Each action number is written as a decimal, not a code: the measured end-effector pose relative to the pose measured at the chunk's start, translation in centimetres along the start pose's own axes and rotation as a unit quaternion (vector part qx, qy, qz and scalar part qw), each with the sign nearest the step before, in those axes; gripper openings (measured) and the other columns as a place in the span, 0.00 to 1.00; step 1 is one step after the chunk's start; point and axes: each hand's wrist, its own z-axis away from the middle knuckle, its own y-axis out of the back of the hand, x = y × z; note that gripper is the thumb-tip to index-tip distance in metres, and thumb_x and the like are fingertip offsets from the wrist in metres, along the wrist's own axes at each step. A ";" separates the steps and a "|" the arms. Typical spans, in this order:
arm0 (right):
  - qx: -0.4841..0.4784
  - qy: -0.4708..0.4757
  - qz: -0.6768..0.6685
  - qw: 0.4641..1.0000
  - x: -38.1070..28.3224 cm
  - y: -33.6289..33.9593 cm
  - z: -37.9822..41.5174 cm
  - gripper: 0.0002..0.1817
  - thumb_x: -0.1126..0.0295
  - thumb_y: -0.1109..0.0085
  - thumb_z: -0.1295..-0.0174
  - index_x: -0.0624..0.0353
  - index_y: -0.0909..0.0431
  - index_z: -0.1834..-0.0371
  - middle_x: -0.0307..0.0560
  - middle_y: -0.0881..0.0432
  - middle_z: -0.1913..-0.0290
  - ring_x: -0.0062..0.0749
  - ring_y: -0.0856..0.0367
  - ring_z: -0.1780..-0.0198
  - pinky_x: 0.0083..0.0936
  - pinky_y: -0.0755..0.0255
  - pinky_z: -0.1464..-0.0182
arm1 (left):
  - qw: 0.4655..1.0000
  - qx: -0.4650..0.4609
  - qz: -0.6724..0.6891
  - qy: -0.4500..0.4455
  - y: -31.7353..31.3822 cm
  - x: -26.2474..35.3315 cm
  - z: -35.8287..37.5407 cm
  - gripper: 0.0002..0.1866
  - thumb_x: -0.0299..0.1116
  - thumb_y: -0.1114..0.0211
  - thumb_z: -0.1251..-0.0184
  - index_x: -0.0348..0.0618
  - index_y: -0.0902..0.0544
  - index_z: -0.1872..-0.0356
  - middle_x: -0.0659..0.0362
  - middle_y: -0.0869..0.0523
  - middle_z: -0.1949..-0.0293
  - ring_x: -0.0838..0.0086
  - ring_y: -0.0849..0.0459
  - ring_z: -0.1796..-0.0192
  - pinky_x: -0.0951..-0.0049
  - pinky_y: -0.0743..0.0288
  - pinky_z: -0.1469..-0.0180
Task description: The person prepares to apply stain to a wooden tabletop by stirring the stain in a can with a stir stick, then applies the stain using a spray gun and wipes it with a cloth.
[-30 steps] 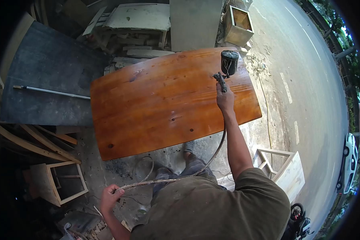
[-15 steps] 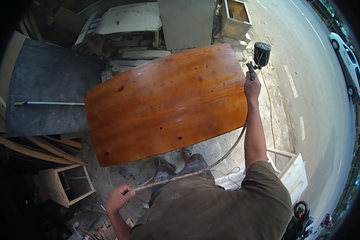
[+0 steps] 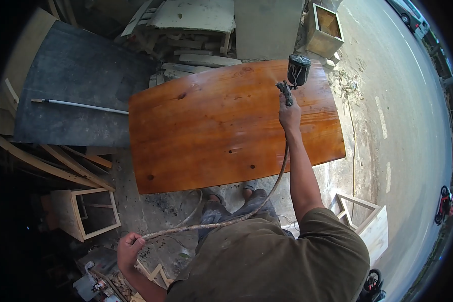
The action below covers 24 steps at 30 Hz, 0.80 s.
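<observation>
Right hand (image 3: 288, 113) grips the spray gun (image 3: 293, 78) at 1 o'clock over the tabletop (image 3: 226, 126); left hand (image 3: 129, 250) clutches the hose (image 3: 221, 221), which could drag across the wet finish.

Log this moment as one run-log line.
right hand: gripping black-cupped spray gun over glossy orange-brown wooden tabletop | left hand: holding grimy hose low, clear of tabletop

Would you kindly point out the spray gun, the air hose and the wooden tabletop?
spray gun (image 3: 298, 71), head view, on its dark cup.
air hose (image 3: 206, 227), head view, mid-length near the knees.
wooden tabletop (image 3: 221, 126), head view, centre of the glossy surface.
</observation>
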 end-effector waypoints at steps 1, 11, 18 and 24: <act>-0.012 0.004 -0.013 1.000 -1.1 -1.6 1.2 0.18 0.55 0.40 0.24 0.58 0.16 0.47 0.60 0.14 0.67 0.54 0.14 0.63 0.43 0.24 0.58 | 1.000 0.004 0.003 0.001 1.0 -0.9 0.3 0.19 0.48 0.25 0.33 0.42 0.18 0.67 0.68 0.20 0.74 0.84 0.23 0.70 0.79 0.31 0.65; -0.145 -0.013 -0.038 0.989 -13.5 -18.9 13.9 0.22 0.53 0.41 0.24 0.59 0.18 0.40 0.61 0.13 0.63 0.55 0.14 0.60 0.41 0.23 0.54 | 0.996 0.072 0.046 0.031 14.8 -11.2 2.3 0.21 0.50 0.25 0.33 0.42 0.19 0.68 0.66 0.18 0.72 0.83 0.23 0.70 0.78 0.30 0.65; -0.196 0.017 -0.097 0.976 -21.9 -30.9 21.3 0.18 0.56 0.39 0.25 0.59 0.17 0.47 0.67 0.13 0.63 0.65 0.14 0.57 0.47 0.23 0.55 | 0.982 0.161 0.090 0.043 21.7 -17.0 5.5 0.21 0.50 0.24 0.34 0.41 0.19 0.68 0.67 0.19 0.72 0.84 0.23 0.69 0.78 0.29 0.64; -0.261 0.051 -0.101 0.959 -27.5 -38.2 25.5 0.18 0.55 0.39 0.26 0.58 0.18 0.45 0.69 0.14 0.62 0.69 0.15 0.55 0.52 0.24 0.54 | 0.970 0.194 0.132 0.061 23.7 -19.8 7.3 0.22 0.50 0.23 0.35 0.41 0.19 0.67 0.65 0.18 0.72 0.83 0.23 0.69 0.78 0.29 0.64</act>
